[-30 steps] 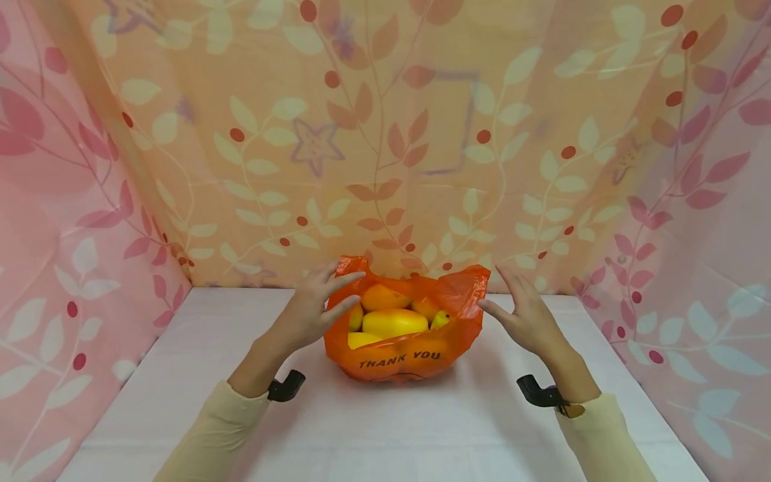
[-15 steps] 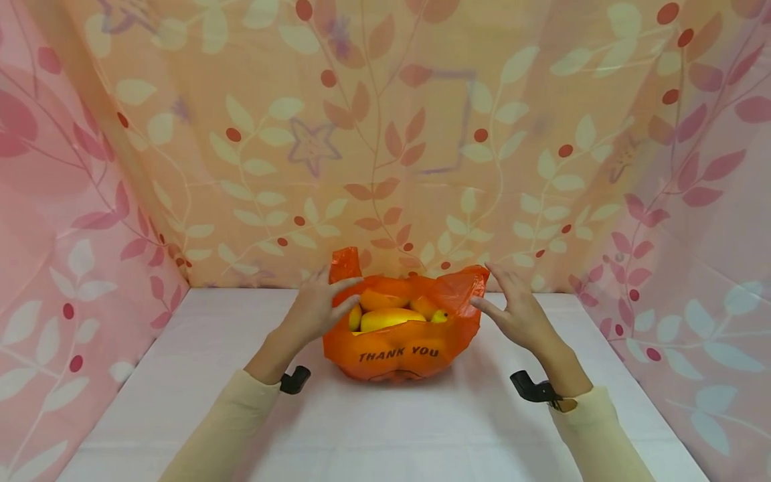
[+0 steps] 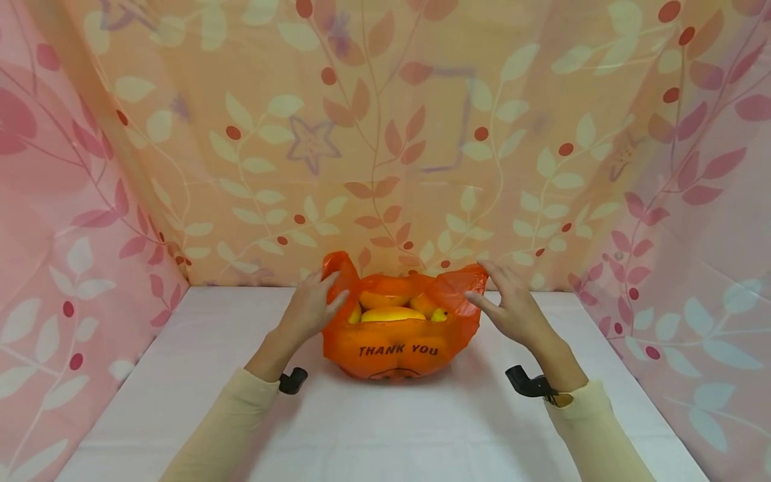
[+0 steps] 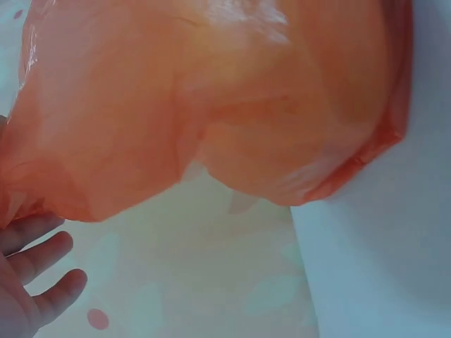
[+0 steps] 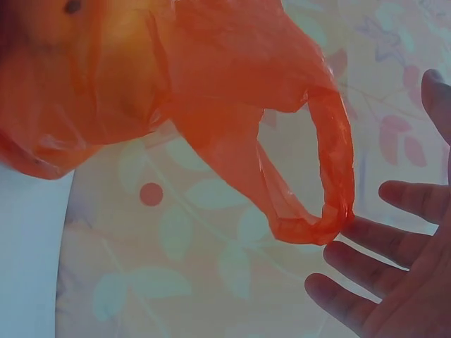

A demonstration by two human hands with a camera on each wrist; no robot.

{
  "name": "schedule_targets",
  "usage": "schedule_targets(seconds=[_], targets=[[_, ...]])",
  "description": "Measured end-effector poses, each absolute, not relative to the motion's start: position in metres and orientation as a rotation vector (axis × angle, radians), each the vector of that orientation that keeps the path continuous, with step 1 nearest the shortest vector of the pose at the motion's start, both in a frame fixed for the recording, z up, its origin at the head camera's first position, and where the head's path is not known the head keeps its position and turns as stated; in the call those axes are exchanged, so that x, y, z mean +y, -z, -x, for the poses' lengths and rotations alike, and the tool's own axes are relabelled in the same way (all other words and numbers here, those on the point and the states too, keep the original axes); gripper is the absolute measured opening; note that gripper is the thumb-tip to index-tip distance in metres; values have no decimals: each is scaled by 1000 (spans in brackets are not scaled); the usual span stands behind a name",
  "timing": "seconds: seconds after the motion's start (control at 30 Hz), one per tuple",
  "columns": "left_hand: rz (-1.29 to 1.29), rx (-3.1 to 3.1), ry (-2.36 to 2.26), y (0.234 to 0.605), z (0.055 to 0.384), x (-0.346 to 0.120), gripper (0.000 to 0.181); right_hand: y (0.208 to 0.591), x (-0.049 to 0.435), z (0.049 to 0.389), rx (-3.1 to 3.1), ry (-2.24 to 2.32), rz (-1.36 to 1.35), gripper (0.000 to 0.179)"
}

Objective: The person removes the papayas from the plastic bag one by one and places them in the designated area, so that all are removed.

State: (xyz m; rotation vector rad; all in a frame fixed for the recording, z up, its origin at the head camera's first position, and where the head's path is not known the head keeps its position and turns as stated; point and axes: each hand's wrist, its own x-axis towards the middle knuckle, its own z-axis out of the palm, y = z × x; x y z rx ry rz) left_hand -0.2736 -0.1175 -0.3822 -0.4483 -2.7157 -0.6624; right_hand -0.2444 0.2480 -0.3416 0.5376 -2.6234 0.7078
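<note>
An orange plastic carrier bag [image 3: 397,365] printed "THANK YOU" sits on the table, its mouth facing up. Several yellow fruits [image 3: 393,314] show inside, one with a dark tip [image 3: 441,314]. My left hand [image 3: 308,308] is at the bag's left handle [image 3: 335,264], thumb and forefinger spread apart around it; the left wrist view hides part of that hand behind the plastic. On the other side my right hand [image 3: 512,308] has its fingers spread by the right handle [image 3: 476,273]. In the right wrist view, straight fingertips meet the end of the handle loop [image 5: 335,155].
A white cloth covers the table [image 3: 385,435]. Close behind the bag hangs a yellow leaf-patterned curtain [image 3: 385,134], with pink curtains at left [image 3: 60,268] and right [image 3: 693,268]. A black camera [image 3: 293,381] is strapped to my left wrist, another black camera [image 3: 527,381] to my right.
The left handle first rose, then leaned left toward my left hand. The bag's front edge has come up, covering more fruit. My right hand has shifted slightly left, closer to the bag.
</note>
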Motion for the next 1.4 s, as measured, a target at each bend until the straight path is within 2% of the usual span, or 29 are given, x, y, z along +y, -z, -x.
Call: schedule_targets(seconds=[0.47,0.73,0.87,1.1,1.4], targets=[[460,-2563,611,402,275,-129,49,334,232,245,-2505,-652,-614,64],[620,-2494,772,391,290,-123,38,330,223,245,-2453,-641,-655,60],[579,-2644,869,381,302,-123,41,329,218,245,-2429,-664,-692,58],[528,-2869,1014,374,312,-125,62,330,212,247,-2399,-709,-737,55],[427,-2640,952,393,308,-120,57,334,203,251,-2380,-713,-786,52]])
